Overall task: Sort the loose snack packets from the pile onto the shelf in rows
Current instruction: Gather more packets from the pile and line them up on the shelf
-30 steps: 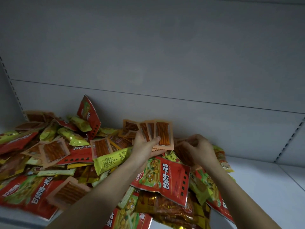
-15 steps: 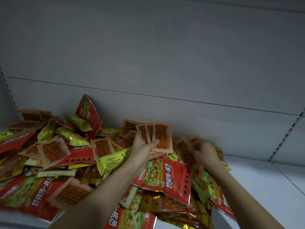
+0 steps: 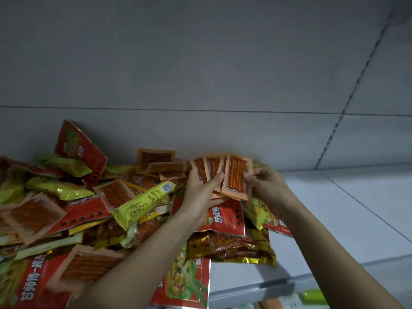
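Head view: one more orange packet [image 3: 236, 177], pulled from the pile [image 3: 93, 210], is being pinched by the right hand [image 3: 266, 186] and added at 3 o'clock of the fan of orange packets [image 3: 208, 170] being gripped by the left hand [image 3: 201, 192].

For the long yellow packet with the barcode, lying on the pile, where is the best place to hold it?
Probably the barcode end of the yellow packet: it points up and right, clear of the pile, near the left hand. Come from above and pinch across its narrow width; its lower end rests among other packets.

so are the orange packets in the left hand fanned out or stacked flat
Fanned out: the orange packets overlap like cards, side by side, under the left hand's thumb.
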{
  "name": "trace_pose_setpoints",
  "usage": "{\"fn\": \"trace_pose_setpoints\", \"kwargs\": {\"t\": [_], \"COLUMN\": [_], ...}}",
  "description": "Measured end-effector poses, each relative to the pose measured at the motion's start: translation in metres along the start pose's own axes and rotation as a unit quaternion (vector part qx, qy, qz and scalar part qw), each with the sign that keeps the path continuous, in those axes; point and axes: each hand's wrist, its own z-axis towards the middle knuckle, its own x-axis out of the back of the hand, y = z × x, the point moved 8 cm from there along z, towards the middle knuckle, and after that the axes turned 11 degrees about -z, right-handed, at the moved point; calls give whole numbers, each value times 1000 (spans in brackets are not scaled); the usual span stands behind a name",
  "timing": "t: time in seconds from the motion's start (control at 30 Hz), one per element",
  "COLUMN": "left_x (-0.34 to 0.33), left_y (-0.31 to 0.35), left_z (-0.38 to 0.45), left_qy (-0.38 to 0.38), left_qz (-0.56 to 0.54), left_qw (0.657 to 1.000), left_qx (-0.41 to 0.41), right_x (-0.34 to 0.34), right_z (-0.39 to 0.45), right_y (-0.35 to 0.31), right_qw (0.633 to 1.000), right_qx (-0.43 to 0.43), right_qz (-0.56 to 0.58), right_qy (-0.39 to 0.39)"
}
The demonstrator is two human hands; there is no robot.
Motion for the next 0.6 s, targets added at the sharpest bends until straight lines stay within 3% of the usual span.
{"fn": "trace_pose_setpoints", "kwargs": {"t": [0.3, 0.6], "left_x": [-61, -184], "left_y": [-47, -110], "left_z": [-30, -77], "left_qy": [-70, -128], "left_qz": [-22, -19], "left_qw": [996, 989], "left_qx": [58, 71], "right_x": [56, 193], "right_z": [-66, -127], "right_y": [34, 81], "right_qw": [996, 977], "right_qx": [-45, -32], "right_qz": [67, 113], "right_qy": [31, 176]}}
